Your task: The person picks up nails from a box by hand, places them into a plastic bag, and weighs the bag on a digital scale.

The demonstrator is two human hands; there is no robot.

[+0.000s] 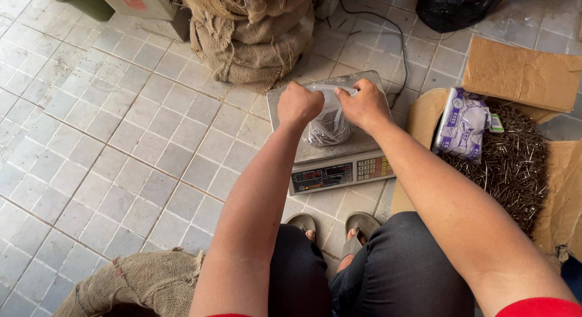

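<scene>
A clear plastic bag (330, 126) part-filled with dark nails rests on the steel pan of a digital scale (357, 150) on the tiled floor. My left hand (298, 104) grips the bag's top edge on the left side. At the top edge's right side, my right hand (365, 103) pinches the bag. Both hands hold the mouth of the bag stretched between them above the pan.
An open cardboard box (524, 71) full of loose nails (515, 165) sits to the right, with a white and purple packet (462, 124) on the pile. Burlap sacks (257, 38) stand behind the scale, another burlap sack (130, 286) lies near left. A black bag (454, 6) lies far right.
</scene>
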